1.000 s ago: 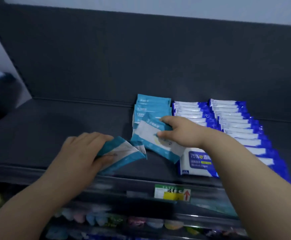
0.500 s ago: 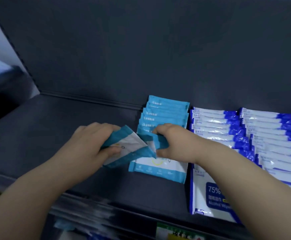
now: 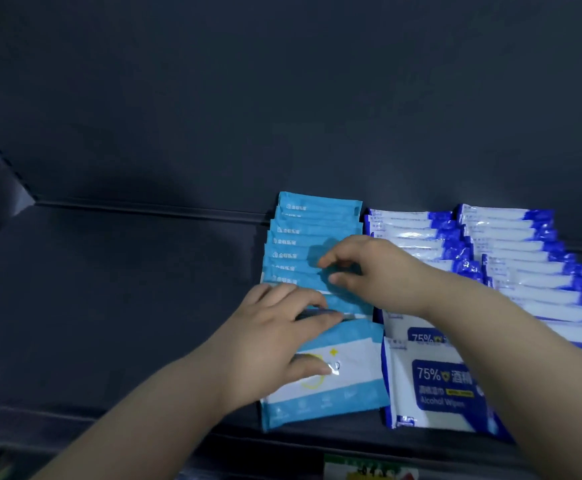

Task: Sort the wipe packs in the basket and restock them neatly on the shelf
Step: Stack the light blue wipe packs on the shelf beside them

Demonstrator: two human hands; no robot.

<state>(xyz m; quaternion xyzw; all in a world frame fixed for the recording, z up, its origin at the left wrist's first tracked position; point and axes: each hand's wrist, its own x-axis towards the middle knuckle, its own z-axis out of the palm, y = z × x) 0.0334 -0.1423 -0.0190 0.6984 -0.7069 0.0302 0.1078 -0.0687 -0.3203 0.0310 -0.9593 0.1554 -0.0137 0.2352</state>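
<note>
- The left hand lies flat on the front teal pack. Its thumb and fingers press on the pack, but they do not wrap around it.
- The right hand pinches the top edge of a pack in the teal row. That looks like a light pinch, not a full hold.
- The teal row leans back like fallen dominoes. If the right hand pushes too hard, I think the packs could slide flat or fan out crooked.
- The front teal pack sits close to the shelf edge. A bump from the left hand could push it off.
- Two blue-and-white rows stand just beside the teal row. The right arm crosses over them and could knock them.
- The shelf holds all the packs. Its left side is bare.
- The basket is not in view, so I cannot tell what is in it.
</note>
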